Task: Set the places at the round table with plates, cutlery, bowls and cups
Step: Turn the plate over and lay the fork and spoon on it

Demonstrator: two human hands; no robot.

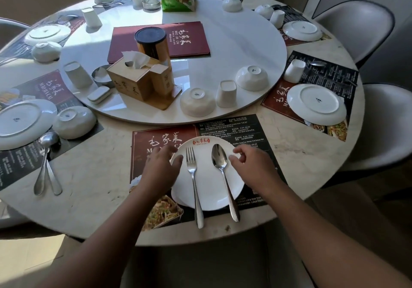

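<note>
We are looking down at a round table (pixel 95 183) from the near edge. At the far left, a left plate (pixel 20 122) is lying upside down on its mat, with a left bowl (pixel 74 121) sitting upside down just to its right. Near them, a spare spoon and fork (pixel 45 165) are lying side by side.

In front of us, a dark mat (pixel 153 138) is carrying the plate (pixel 207 189), which is sitting right side up with a red logo at its far rim. Our left hand (pixel 161 169) is resting at the plate's left rim, with its fingers reaching out straight and slightly spread and its thumb touching the rim. The fork (pixel 194 183) is lying on the plate's left half and the spoon (pixel 220 169) on its right half. Both are pointing away from us, and their handles are hanging over the near rim. Our right hand (pixel 252 165) is sitting at the plate's right rim with its fingers curling. We cannot tell whether they are pinching the rim.

Beyond the mat, a white turntable (pixel 245 42) is holding a tissue box (pixel 133 80), a near bowl (pixel 197 101) turned upside down and a cup (pixel 226 93) just to its right. At the right, a right plate (pixel 316 104) is lying upside down on another mat.
</note>
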